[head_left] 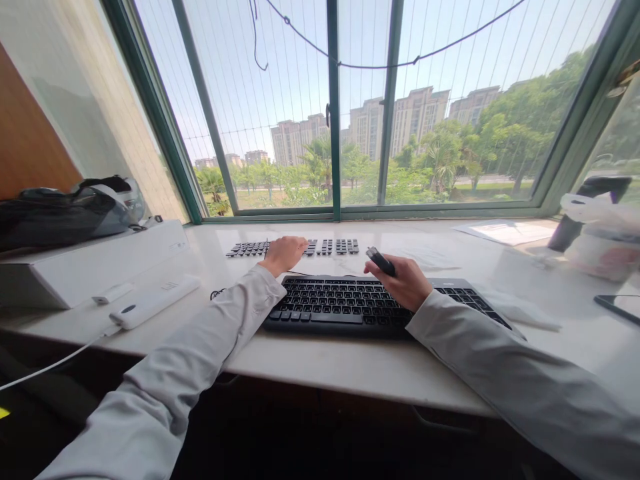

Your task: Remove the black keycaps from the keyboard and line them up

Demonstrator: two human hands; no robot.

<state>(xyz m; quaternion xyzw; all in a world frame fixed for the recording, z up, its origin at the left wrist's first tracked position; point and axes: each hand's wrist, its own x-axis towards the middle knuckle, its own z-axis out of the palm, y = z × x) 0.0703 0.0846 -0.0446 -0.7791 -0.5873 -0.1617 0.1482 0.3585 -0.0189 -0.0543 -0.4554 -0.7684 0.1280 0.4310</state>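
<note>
A black keyboard (pixel 345 300) lies near the sill's front edge. Most of its keys are bare switches, while the bottom row at left and the long space bar keep their caps. Behind it, rows of loose black keycaps (pixel 347 247) are laid out on the white surface. My left hand (pixel 286 253) rests over these keycaps, fingers bent together; its fingertips are hidden, so anything pinched there cannot be seen. Above the keyboard's right half, my right hand (pixel 407 283) is closed around a short black handheld tool (pixel 381 261) with a pale metallic tip pointing up and left.
At left, a white power bank (pixel 155 303) with a cable lies before a white box (pixel 100 260) bearing a dark bag (pixel 65 210). Papers (pixel 505 231), a plastic bag (pixel 607 240) and a dark-edged device (pixel 620 308) lie at right. A window (pixel 334 133) stands behind.
</note>
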